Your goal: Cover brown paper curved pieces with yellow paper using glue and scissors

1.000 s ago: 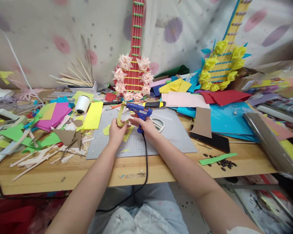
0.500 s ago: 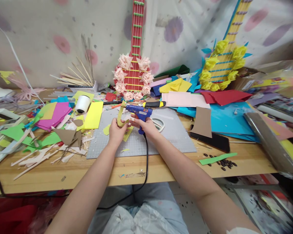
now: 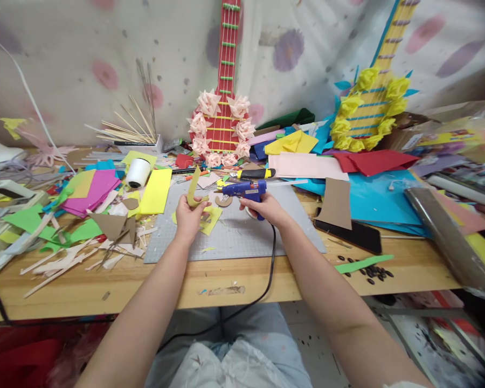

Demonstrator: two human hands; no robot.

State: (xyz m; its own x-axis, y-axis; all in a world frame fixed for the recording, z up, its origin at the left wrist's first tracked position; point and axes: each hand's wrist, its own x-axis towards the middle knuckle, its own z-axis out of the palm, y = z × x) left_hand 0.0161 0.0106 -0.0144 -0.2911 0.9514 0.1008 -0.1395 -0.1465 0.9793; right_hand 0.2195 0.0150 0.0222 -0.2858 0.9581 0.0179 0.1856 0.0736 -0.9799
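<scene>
My left hand (image 3: pixel 188 218) pinches a curved yellow paper strip (image 3: pixel 193 187), which stands up above the fingers. In my right hand (image 3: pixel 265 207) is a blue hot glue gun (image 3: pixel 244 189), its nozzle pointing left, apart from the strip. A glue stick shows at the gun's rear, and its black cord (image 3: pixel 272 258) hangs down over the table edge. Under both hands lies a grey cutting mat (image 3: pixel 170 245). Yellow paper scraps (image 3: pixel 212 220) and a curved brown piece (image 3: pixel 223 201) rest on the mat between the hands. Scissors are mostly hidden behind my right hand.
A red paper guitar with pink flowers (image 3: pixel 222 121) and a yellow one (image 3: pixel 367 116) lean at the back. Paper scraps (image 3: pixel 109 231) and a white roll (image 3: pixel 138 173) lie left. Blue sheets (image 3: pixel 383 196), a black phone (image 3: pixel 353 235) and small black beads (image 3: pixel 372 272) are right.
The glue gun in my right hand has moved right, away from the yellow strip. My left hand has shifted slightly left with the strip, uncovering the brown piece on the mat.
</scene>
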